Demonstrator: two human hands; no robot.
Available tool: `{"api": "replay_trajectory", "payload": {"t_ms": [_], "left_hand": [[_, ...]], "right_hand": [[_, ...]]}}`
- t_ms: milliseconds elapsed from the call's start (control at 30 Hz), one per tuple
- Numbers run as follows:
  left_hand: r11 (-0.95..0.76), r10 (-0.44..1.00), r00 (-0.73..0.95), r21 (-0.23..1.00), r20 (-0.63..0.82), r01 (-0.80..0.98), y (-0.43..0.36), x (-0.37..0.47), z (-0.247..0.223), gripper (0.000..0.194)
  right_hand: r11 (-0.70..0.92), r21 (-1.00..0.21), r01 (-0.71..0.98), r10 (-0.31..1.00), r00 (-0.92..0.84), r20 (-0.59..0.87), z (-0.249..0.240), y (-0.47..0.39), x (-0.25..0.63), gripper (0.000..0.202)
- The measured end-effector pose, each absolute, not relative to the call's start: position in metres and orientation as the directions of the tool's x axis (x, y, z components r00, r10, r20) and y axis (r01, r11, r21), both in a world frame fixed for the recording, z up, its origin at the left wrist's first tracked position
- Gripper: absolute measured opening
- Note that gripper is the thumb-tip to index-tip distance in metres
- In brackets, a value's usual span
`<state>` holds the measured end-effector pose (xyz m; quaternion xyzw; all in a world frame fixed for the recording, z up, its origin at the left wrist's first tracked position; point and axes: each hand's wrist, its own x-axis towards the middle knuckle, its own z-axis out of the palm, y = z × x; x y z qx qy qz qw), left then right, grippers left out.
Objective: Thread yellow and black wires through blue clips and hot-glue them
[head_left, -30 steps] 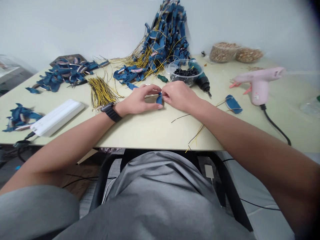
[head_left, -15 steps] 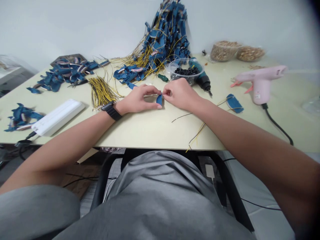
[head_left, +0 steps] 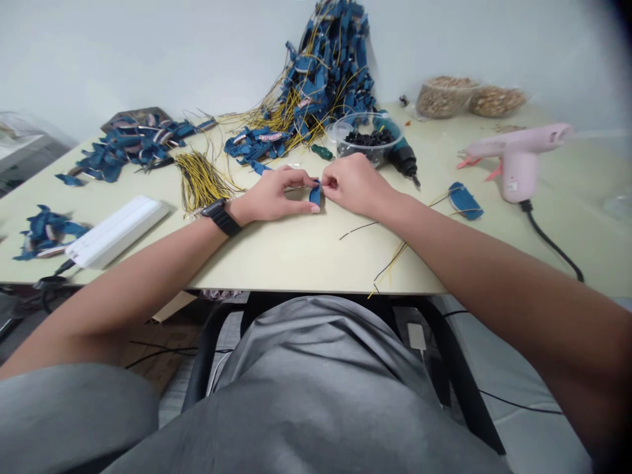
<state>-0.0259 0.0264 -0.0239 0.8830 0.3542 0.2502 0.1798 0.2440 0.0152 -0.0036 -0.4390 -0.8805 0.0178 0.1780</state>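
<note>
Fingers of the left hand (head_left: 269, 197) are curved, a blue piece (head_left: 315, 195) being held between thumb and forefinger near a tub (head_left: 342, 149), while those of the right hand (head_left: 353, 184) are pressed together just beside it, their contents hidden, with yellow wires (head_left: 200, 181) laid to the left.
</note>
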Motion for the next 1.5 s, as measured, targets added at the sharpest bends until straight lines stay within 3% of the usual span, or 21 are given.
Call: {"api": "replay_trajectory", "payload": {"t_ms": [567,1067,1500], "left_hand": [[-0.665,0.730,0.623,0.504,0.282,0.551,0.027,-0.027,-0.021,0.068],[-0.635,0.742,0.630,0.539,0.227,0.553,0.030,-0.028,-0.017,0.089],[-0.622,0.745,0.635,0.560,0.206,0.548,0.032,-0.029,-0.017,0.084]], "right_hand": [[0.614,-0.182,0.768,0.778,-0.549,0.305,-0.005,0.013,0.244,0.032],[0.643,-0.223,0.733,0.756,-0.559,0.341,-0.005,0.014,0.246,0.027],[0.637,-0.244,0.732,0.763,-0.553,0.335,-0.003,0.011,0.246,0.026]]}}
